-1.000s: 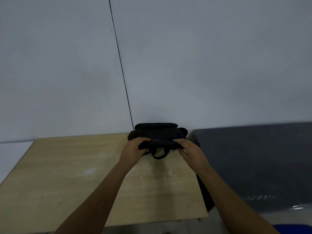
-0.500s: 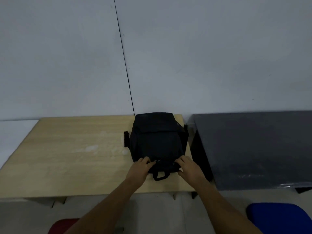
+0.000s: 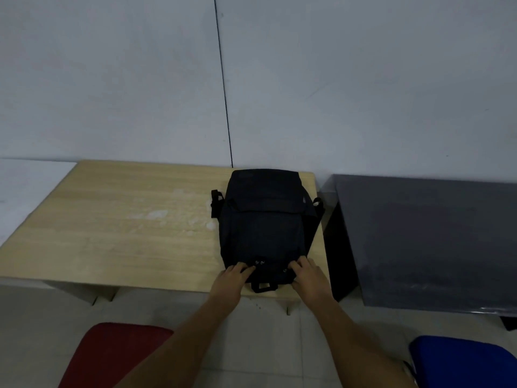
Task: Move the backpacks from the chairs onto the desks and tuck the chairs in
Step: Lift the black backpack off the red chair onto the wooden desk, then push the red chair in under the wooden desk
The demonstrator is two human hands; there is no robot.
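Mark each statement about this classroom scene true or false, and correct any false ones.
1. The black backpack lies on the wooden desk. True.
2. The left hand and right hand both touch the backpack's near end. True.
3. The backpack sits on the dark grey desk. False: that desk holds no backpack.
4. The red chair carries a backpack. False: its visible seat is bare.

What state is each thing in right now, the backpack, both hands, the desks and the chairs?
Backpack: lying flat on the wooden desk, flap closed.
Left hand: resting on the backpack's near edge.
Right hand: resting on the backpack's near edge.
Wooden desk: holds the backpack.
Grey desk: nothing on it.
Red chair: not tucked in.
Blue chair: not tucked in.
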